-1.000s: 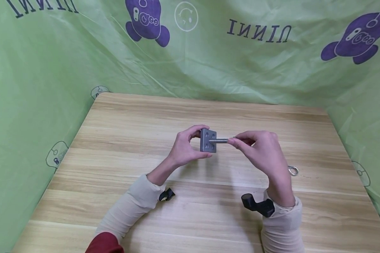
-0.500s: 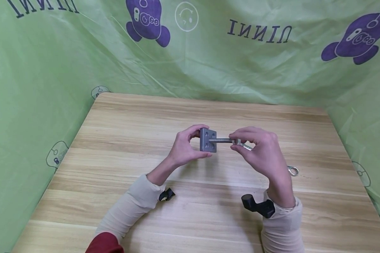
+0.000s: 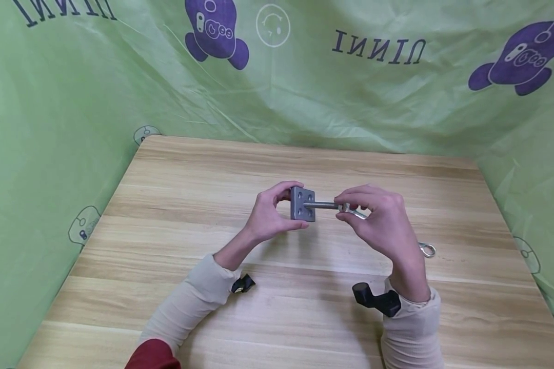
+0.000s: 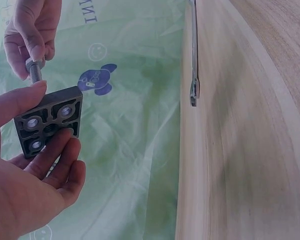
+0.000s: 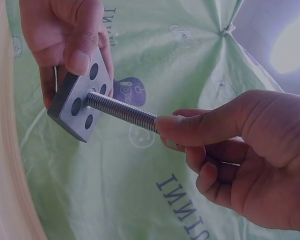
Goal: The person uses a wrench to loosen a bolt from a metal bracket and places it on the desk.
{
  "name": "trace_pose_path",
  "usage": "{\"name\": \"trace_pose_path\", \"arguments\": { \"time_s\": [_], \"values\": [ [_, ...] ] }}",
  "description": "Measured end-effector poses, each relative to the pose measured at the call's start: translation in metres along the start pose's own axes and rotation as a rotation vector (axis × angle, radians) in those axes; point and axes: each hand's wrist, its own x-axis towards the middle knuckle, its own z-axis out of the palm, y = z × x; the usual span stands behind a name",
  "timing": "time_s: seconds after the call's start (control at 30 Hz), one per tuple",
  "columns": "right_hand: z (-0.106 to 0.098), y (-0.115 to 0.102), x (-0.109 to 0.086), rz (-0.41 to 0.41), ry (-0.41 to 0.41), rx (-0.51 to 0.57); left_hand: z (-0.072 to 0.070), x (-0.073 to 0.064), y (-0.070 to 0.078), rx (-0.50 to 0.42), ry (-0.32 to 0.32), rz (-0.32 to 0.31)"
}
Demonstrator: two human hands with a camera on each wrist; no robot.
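Note:
My left hand (image 3: 270, 218) grips a grey square plate (image 3: 298, 209) by its upper and lower edges, above the table. The plate has several holes, and its ribbed underside shows in the left wrist view. From the plate's middle sticks a silver threaded bolt (image 3: 322, 205), nearly level. At the bolt's far end, the thumb and fingers of my right hand (image 3: 380, 215) pinch it around its hex head (image 4: 31, 63). In the right wrist view the fingertips cover that end. How deep the bolt sits in the plate cannot be told.
A silver wrench (image 4: 194, 50) lies on the wooden table (image 3: 203, 184), partly hidden behind my right hand in the head view. Green printed cloth (image 3: 351, 102) hangs around the table's back and sides. A black camera mount (image 3: 376, 300) sits at my right wrist.
My right fingers have drawn back along the bolt and spread, so more thread and the hex head show. The head has turned slightly since. The left hand and plate stay almost in place.

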Motion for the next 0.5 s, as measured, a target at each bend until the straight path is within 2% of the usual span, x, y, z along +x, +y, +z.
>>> {"name": "trace_pose_path", "arguments": {
  "time_s": [0.2, 0.37, 0.5],
  "values": [
    [0.000, 0.004, 0.001, 0.018, 0.008, 0.026, -0.002, 0.001, 0.001, -0.003, 0.009, 0.000],
    [0.003, 0.014, 0.003, 0.105, 0.037, 0.012, -0.009, 0.005, -0.002, -0.007, 0.051, -0.001],
    [0.013, 0.027, 0.006, 0.200, -0.004, 0.003, -0.016, 0.008, -0.006, -0.007, 0.087, -0.030]
  ]
}}
